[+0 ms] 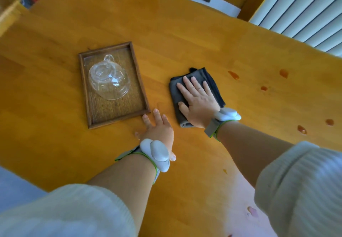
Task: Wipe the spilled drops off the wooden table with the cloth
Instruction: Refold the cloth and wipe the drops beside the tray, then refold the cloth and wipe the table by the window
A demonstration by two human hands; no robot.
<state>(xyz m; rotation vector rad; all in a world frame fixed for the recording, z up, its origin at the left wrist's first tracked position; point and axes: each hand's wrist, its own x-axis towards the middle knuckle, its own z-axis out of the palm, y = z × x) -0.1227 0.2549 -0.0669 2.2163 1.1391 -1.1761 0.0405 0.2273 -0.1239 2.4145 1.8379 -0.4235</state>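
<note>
Right hand [199, 105] lies flat on the folded grey cloth [212, 81], fingers [194, 83] straight and spread, pressing it to the wooden tabletop [166, 33]. Orange drops [233, 75] sit on the bare wood to the right of those fingers, apart from the cloth. Left hand [157, 127] rests flat on the tabletop, its fingertips just beside the near corner of a dark wooden tray [142, 81]. An upturned glass cup [108, 79] lies in the tray.

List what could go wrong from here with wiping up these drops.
1. The drops lie right of the cloth; a broad sweep could smear them over the table.
2. The drops near the front edge sit by the sleeve and may be missed.
3. The left hand lies beside the tray; a nudge could shift the glass cup.
</note>
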